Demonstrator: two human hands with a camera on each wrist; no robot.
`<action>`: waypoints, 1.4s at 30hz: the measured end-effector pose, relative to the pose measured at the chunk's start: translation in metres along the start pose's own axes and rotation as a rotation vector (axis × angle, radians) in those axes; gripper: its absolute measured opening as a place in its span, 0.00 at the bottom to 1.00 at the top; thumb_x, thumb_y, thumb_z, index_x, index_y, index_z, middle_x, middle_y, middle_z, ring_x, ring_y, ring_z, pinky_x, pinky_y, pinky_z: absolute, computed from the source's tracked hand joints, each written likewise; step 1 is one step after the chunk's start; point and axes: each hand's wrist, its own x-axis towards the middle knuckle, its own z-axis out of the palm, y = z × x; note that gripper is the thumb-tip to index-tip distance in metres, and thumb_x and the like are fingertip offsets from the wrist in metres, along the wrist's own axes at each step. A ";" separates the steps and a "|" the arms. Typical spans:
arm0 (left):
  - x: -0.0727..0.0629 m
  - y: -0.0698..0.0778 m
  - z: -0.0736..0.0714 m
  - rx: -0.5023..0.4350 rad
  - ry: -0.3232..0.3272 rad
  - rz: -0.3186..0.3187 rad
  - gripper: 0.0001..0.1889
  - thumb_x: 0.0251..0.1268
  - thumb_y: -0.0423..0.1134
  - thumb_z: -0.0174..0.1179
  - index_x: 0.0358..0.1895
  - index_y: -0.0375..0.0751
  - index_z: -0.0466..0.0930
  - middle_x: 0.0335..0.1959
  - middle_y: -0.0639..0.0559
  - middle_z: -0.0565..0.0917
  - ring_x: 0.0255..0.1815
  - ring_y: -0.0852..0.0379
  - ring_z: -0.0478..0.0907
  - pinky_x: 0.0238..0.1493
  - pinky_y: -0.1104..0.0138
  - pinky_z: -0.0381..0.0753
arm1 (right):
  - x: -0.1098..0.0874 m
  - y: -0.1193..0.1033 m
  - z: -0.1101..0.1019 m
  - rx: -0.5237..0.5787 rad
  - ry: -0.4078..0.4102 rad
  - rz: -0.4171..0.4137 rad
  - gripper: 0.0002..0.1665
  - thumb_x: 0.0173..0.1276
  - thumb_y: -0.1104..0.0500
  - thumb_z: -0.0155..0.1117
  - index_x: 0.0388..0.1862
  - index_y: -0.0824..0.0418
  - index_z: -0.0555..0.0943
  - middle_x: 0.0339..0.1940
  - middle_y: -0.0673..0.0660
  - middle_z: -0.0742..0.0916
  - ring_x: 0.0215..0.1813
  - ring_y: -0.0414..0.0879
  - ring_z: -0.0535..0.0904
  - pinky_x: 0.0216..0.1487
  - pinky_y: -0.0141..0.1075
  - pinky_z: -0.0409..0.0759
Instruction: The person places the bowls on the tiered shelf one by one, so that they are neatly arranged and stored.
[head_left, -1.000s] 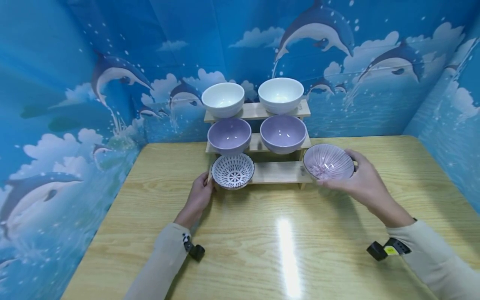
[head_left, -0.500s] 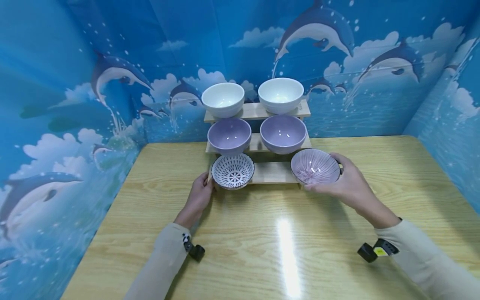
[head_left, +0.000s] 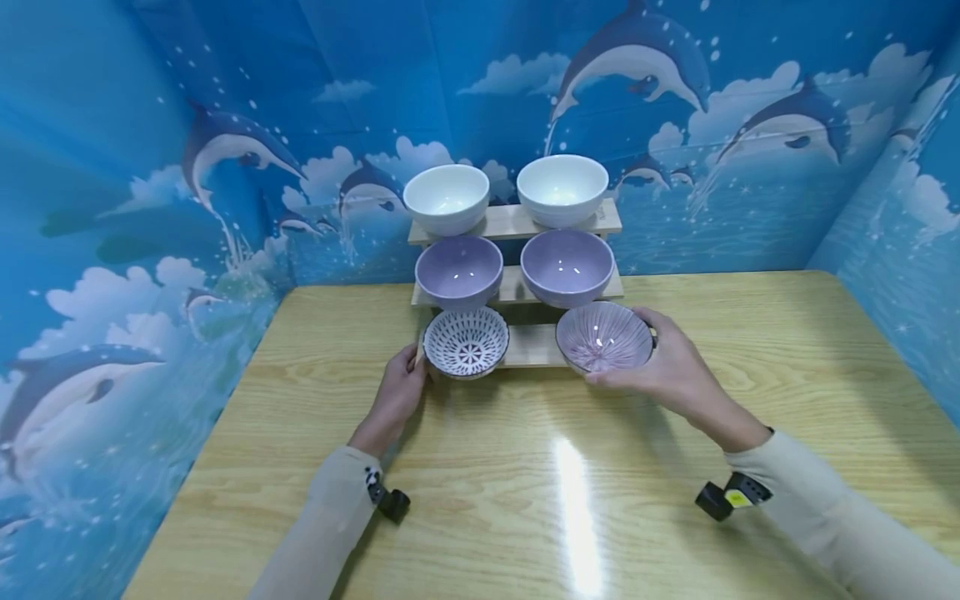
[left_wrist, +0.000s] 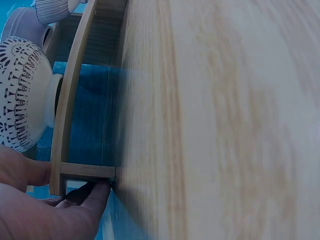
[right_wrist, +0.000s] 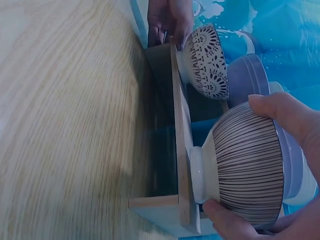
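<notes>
My right hand (head_left: 671, 367) holds a striped bowl (head_left: 604, 337) by its right side, thumb and fingers spread around it. In the right wrist view this striped bowl (right_wrist: 245, 170) has its foot right at the board of the lowest step. My left hand (head_left: 400, 385) grips the left end of the stepped wooden stand (head_left: 528, 346); in the left wrist view, its fingers (left_wrist: 97, 200) curl round the stand's leg below the lowest board. Beside that hand, a black-and-white patterned bowl (head_left: 466, 342) stands upright on the lowest step, left side.
On the middle step stand two purple bowls (head_left: 459, 272), and two white bowls (head_left: 446, 200) occupy the top step. Behind the stand hangs a blue dolphin-print backdrop (head_left: 450, 75). The wooden table (head_left: 487, 483) extends in front and to both sides.
My right hand has carried the striped bowl leftward and slightly down, from beside the stand to the right part of its lowest step. My left hand stays in place on the stand.
</notes>
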 end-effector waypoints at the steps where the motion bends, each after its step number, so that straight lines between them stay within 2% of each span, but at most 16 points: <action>1: 0.000 0.000 0.000 0.001 0.000 0.000 0.27 0.85 0.41 0.41 0.80 0.38 0.54 0.80 0.43 0.57 0.80 0.47 0.55 0.77 0.56 0.60 | 0.000 -0.001 0.001 -0.006 -0.002 0.000 0.73 0.43 0.46 0.89 0.79 0.69 0.55 0.70 0.71 0.72 0.67 0.66 0.71 0.67 0.63 0.72; 9: 0.000 0.000 0.000 0.007 0.007 0.000 0.27 0.85 0.41 0.41 0.80 0.38 0.54 0.80 0.43 0.57 0.80 0.47 0.54 0.77 0.56 0.59 | 0.003 -0.003 0.007 -0.035 -0.007 0.002 0.74 0.42 0.45 0.89 0.79 0.71 0.54 0.71 0.72 0.71 0.69 0.67 0.69 0.68 0.64 0.71; 19: 0.000 0.001 0.000 0.014 0.008 -0.014 0.27 0.85 0.41 0.41 0.80 0.39 0.54 0.81 0.44 0.57 0.80 0.48 0.55 0.77 0.56 0.60 | 0.011 -0.003 0.013 0.004 -0.005 -0.040 0.64 0.41 0.49 0.90 0.74 0.66 0.66 0.62 0.66 0.79 0.60 0.62 0.77 0.61 0.58 0.79; 27: 0.001 0.001 0.000 0.006 0.011 -0.010 0.27 0.85 0.41 0.42 0.80 0.38 0.54 0.80 0.44 0.57 0.80 0.48 0.55 0.77 0.57 0.60 | 0.013 -0.004 0.017 -0.010 0.002 -0.037 0.68 0.41 0.46 0.90 0.76 0.67 0.62 0.65 0.67 0.77 0.63 0.63 0.75 0.64 0.60 0.76; 34: 0.002 0.000 0.001 0.000 0.007 -0.003 0.27 0.85 0.39 0.42 0.80 0.37 0.54 0.80 0.43 0.57 0.80 0.47 0.54 0.77 0.56 0.59 | 0.015 -0.004 0.019 0.015 0.003 -0.053 0.66 0.41 0.50 0.90 0.75 0.67 0.63 0.64 0.67 0.77 0.63 0.62 0.75 0.64 0.60 0.76; 42: 0.001 0.001 0.001 0.005 0.010 -0.018 0.26 0.85 0.40 0.41 0.79 0.37 0.55 0.80 0.43 0.58 0.79 0.47 0.56 0.76 0.56 0.62 | 0.017 -0.004 0.024 0.009 0.023 -0.079 0.67 0.39 0.48 0.91 0.74 0.67 0.64 0.64 0.66 0.77 0.63 0.62 0.75 0.64 0.60 0.75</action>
